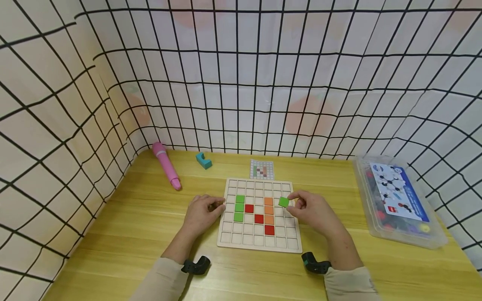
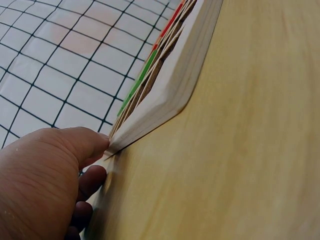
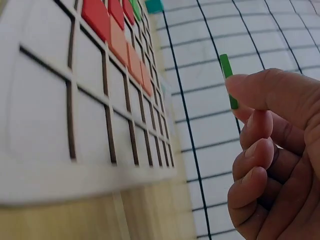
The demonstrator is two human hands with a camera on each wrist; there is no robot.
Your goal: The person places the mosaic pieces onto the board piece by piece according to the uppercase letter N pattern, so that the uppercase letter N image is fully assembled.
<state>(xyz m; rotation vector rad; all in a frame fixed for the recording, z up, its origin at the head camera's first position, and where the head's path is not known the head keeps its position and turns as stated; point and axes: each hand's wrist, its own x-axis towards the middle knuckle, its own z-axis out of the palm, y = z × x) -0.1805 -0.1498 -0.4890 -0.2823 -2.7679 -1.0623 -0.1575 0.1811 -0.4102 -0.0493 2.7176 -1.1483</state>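
A wooden grid board [image 1: 235, 238] lies flat on the table, with green tiles [image 1: 239, 207] in a column at left, red tiles [image 1: 259, 218] on a diagonal and orange tiles [image 1: 269, 210] in a column. My right hand [image 1: 314, 211] pinches a loose green tile [image 1: 283, 202] between thumb and index finger, above the board's right side. In the right wrist view this green tile [image 3: 225, 65] is held edge-on, its other fingers curled below. My left hand [image 1: 201, 215] rests against the board's left edge; the left wrist view shows its thumb [image 2: 85, 142] touching the edge.
A small printed pattern card [image 1: 262, 169] lies behind the board. Farther left are a teal block [image 1: 203, 161] and a pink microphone-shaped object [image 1: 167, 166]. A clear plastic case [image 1: 399, 205] stands at right. Black-lined white sheeting [image 1: 248, 92] encloses the table [image 1: 124, 234].
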